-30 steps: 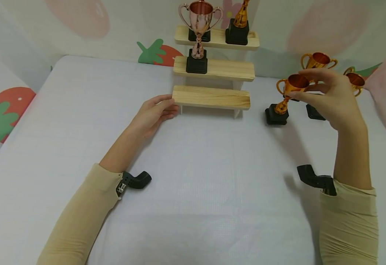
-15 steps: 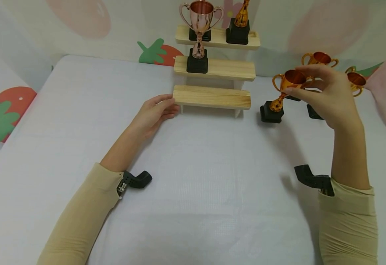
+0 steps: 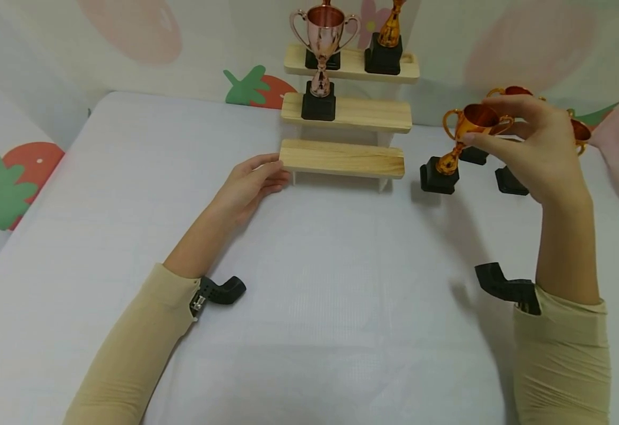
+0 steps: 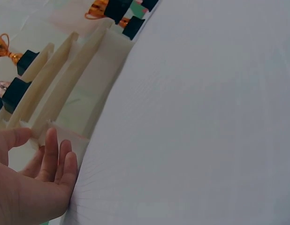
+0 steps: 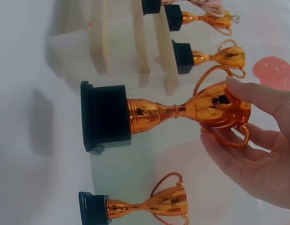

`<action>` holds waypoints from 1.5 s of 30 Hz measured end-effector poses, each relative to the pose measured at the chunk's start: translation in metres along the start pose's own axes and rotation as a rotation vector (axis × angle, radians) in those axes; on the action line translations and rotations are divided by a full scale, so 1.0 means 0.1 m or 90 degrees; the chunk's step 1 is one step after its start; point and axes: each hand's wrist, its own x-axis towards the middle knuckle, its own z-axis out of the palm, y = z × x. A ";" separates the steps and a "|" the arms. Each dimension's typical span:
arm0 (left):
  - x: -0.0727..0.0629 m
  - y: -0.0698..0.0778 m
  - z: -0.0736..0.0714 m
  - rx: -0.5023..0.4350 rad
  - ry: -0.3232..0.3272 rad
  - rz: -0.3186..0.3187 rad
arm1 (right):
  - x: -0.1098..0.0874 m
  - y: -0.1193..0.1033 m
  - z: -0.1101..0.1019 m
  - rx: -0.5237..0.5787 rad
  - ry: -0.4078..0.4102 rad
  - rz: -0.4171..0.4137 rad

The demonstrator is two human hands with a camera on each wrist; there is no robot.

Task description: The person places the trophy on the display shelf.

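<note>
My right hand pinches a gold trophy cup by its bowl. In the right wrist view this trophy, with a square black base and two handles, is held off the table. At the lowest step's left end, my left hand grips the three-tier wooden display stand; in the left wrist view the thumb and fingers lie about the board's end. A rose-gold trophy stands at the left of the middle step. On the top step are a gold trophy and another, mostly hidden one.
Two more gold trophies stand on the table behind my right hand, one with its base showing and the other's bowl partly covered. White cloth covers the table. A strawberry-patterned wall rises close behind the stand.
My right hand has raised the gold trophy slightly and shifted it a little left overall. My left hand keeps its hold on the stand.
</note>
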 end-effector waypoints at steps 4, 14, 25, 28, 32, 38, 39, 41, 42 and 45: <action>0.00 0.00 0.00 -0.001 -0.001 0.002 | 0.04 -0.05 -0.02 0.009 0.000 -0.007; 0.00 0.00 0.00 -0.004 0.002 0.004 | 0.16 -0.23 -0.07 0.052 0.007 -0.021; 0.01 0.00 -0.01 -0.003 -0.003 0.006 | 0.28 -0.42 -0.07 0.067 0.021 -0.006; 0.00 0.00 0.00 -0.005 -0.003 0.006 | 0.30 -0.47 -0.07 0.058 0.026 -0.005; -0.01 0.01 0.00 -0.009 -0.004 0.006 | 0.33 -0.53 -0.06 0.041 0.029 -0.011; -0.02 0.01 0.00 -0.009 0.000 0.005 | 0.38 -0.63 -0.03 0.028 0.026 -0.012; -0.02 0.01 0.00 -0.008 0.000 0.005 | 0.39 -0.65 -0.03 0.025 0.025 -0.012; -0.01 0.01 0.00 -0.010 0.001 0.005 | 0.41 -0.68 -0.01 0.017 0.026 -0.018; -0.01 0.01 0.00 -0.011 0.001 0.004 | 0.42 -0.69 0.00 0.014 0.026 -0.022; -0.01 0.00 0.01 -0.012 -0.001 0.004 | 0.45 -0.73 0.02 0.016 0.025 -0.026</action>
